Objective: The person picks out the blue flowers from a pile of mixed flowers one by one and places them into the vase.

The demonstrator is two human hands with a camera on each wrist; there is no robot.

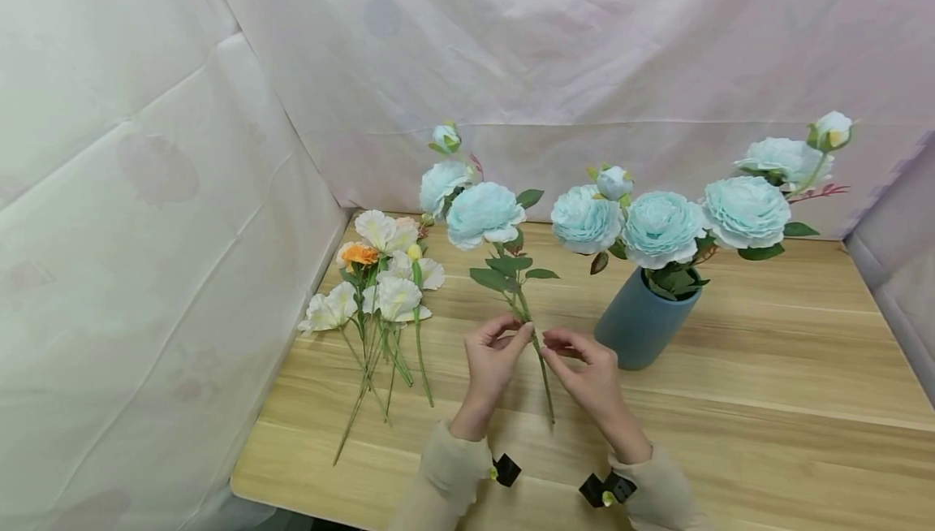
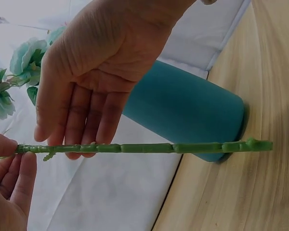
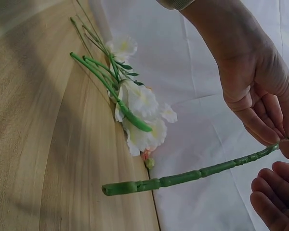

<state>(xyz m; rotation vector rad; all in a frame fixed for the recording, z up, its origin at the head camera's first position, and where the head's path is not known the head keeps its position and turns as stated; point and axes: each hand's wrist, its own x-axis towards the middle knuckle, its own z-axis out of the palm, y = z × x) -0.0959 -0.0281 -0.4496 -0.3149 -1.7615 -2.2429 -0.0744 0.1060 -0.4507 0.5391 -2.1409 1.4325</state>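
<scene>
My left hand [image 1: 493, 360] pinches the green stem of an artificial flower spray [image 1: 485, 214] between thumb and fingers. The spray has pale blue blooms, a bud and dark green leaves, and stands over the table with its stem end pointing down. Beside the stem is my right hand [image 1: 593, 377]; its fingers look loosely extended and nearly touch it. In the left wrist view, the right hand's fingers [image 2: 82, 120] lie behind the stem [image 2: 149, 148] without curling round it. A blue-grey vase [image 1: 646, 324] holding similar pale blue flowers [image 1: 665, 226] is to the right.
On the left of the wooden table [image 1: 767, 433] lies a loose pile of white irises [image 1: 398, 298] with an orange flower [image 1: 359, 255] and long green stems. Pale cloth [image 1: 548, 44] hangs behind the table and on its left. A camera is strapped at each wrist.
</scene>
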